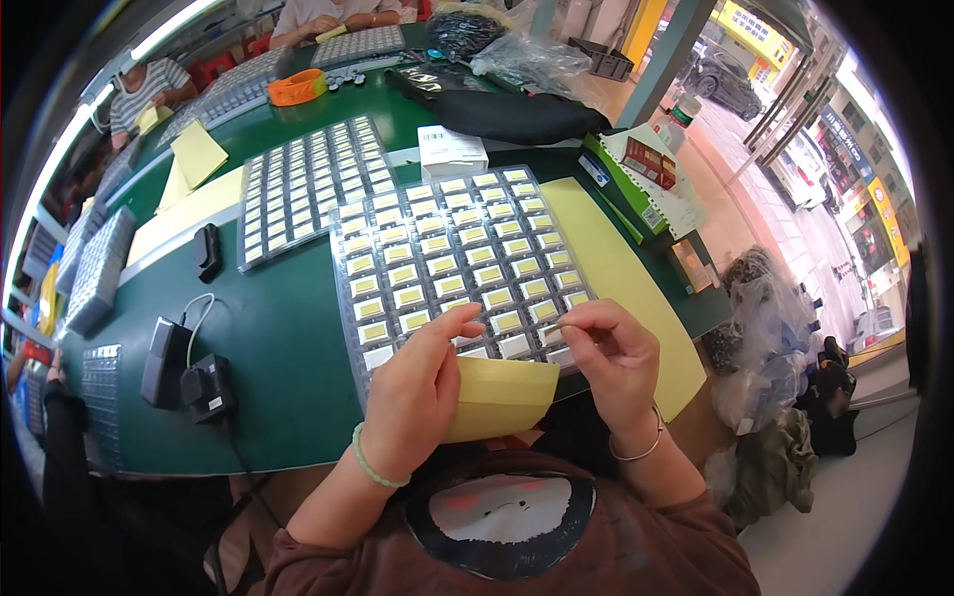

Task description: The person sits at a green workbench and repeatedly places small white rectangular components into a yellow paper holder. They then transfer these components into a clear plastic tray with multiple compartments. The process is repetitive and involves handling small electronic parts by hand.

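Observation:
A clear plastic tray (pixel 348 288) lies in front of me, filled with rows of small white blocks. Most blocks bear a yellow rectangle; several in the nearest row are plain white. My left hand (pixel 409 402) is closed on a folded yellow sheet (pixel 505 392) at the tray's near edge, its fingers reaching over the nearest blocks. At the tray's near right corner, my right hand (pixel 618 366) pinches a small thin piece (pixel 557 328) between thumb and forefinger, just above a block. That piece is too small to make out fully.
Behind it stands a second filled tray (pixel 244 223), next to a white box (pixel 452 154). Black power adapters (pixel 209 387) with cables lie left on the green table (pixel 288 427). Yellow sheets (pixel 636 328) lie right, below a green box (pixel 621 189). Other people work at the far side.

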Demonstrator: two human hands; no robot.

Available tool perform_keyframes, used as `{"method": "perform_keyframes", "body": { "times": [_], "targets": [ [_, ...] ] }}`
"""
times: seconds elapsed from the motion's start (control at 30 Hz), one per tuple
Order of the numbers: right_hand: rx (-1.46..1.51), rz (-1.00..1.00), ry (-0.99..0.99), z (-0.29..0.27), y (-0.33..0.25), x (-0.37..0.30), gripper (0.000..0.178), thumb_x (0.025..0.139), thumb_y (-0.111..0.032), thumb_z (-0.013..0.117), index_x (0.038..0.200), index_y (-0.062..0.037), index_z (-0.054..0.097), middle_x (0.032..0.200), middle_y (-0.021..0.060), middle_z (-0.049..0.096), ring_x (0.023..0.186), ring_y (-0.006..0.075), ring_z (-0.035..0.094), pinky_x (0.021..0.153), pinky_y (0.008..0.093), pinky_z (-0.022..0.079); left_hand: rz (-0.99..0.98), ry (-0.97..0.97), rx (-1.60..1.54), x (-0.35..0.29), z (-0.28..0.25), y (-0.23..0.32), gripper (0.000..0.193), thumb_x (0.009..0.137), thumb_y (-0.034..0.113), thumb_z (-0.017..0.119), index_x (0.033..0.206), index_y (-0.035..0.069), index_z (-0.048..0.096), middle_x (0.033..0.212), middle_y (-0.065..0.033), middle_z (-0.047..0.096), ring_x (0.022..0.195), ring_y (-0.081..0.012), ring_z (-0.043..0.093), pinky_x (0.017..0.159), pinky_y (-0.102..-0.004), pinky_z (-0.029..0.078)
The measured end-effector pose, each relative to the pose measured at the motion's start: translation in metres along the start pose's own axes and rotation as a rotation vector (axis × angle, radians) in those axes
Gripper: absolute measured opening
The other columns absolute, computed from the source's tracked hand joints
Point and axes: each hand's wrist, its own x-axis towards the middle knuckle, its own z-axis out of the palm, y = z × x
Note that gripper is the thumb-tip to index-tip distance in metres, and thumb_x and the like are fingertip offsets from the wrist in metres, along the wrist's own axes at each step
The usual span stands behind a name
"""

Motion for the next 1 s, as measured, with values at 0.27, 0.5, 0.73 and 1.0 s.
{"method": "perform_keyframes", "body": {
  "times": [0.27, 0.5, 0.73, 1.0],
  "targets": [
    [-0.205, 0.110, -0.171, 0.034, -0.007, 0.013, 0.011, 0.088, -0.001, 0.075, 0.099, -0.0013, 0.074, 0.090, 0.0036, 0.070, 0.077, 0.0075, 0.064, 0.069, 0.0228, 0.052, -0.052, -0.006, 0.034, -0.009, -0.027, -0.001, 0.046, 0.091, -0.013, 0.053, 0.134, 0.004, 0.061, 0.108, -0.0066, 0.075, 0.063, -0.0051, 0.049, 0.060, -0.0225, 0.043],
    [-0.134, 0.233, -0.203, 0.053, -0.010, 0.013, 0.006, 0.091, -0.003, 0.075, 0.097, -0.0014, 0.074, 0.088, 0.0015, 0.072, 0.078, 0.0055, 0.066, 0.070, 0.0217, 0.054, -0.052, 0.002, -0.018, -0.011, -0.030, -0.009, 0.040, 0.093, -0.003, 0.064, 0.132, 0.003, 0.062, 0.107, -0.0045, 0.075, 0.058, -0.0029, 0.044, 0.055, -0.0220, 0.040],
    [-0.099, 0.233, -0.207, 0.057, -0.003, 0.011, 0.004, 0.092, -0.002, 0.073, 0.097, -0.0015, 0.073, 0.085, -0.0008, 0.072, 0.075, 0.0040, 0.065, 0.068, 0.0207, 0.053, -0.085, -0.033, -0.071, -0.011, -0.027, -0.009, 0.044, 0.092, -0.001, 0.068, 0.135, 0.005, 0.061, 0.107, -0.0024, 0.074, 0.056, -0.0023, 0.038, 0.052, -0.0216, 0.037],
    [-0.267, 0.288, -0.187, 0.062, -0.002, 0.018, 0.005, 0.088, -0.005, 0.073, 0.092, -0.0015, 0.072, 0.075, -0.0012, 0.069, 0.067, 0.0032, 0.060, 0.062, 0.0212, 0.049, -0.046, -0.005, 0.162, -0.013, -0.022, -0.011, 0.047, 0.092, 0.001, 0.066, 0.138, 0.006, 0.058, 0.117, -0.0096, 0.072, 0.071, -0.0207, 0.062, 0.068, -0.0326, 0.052]
  ]
}}
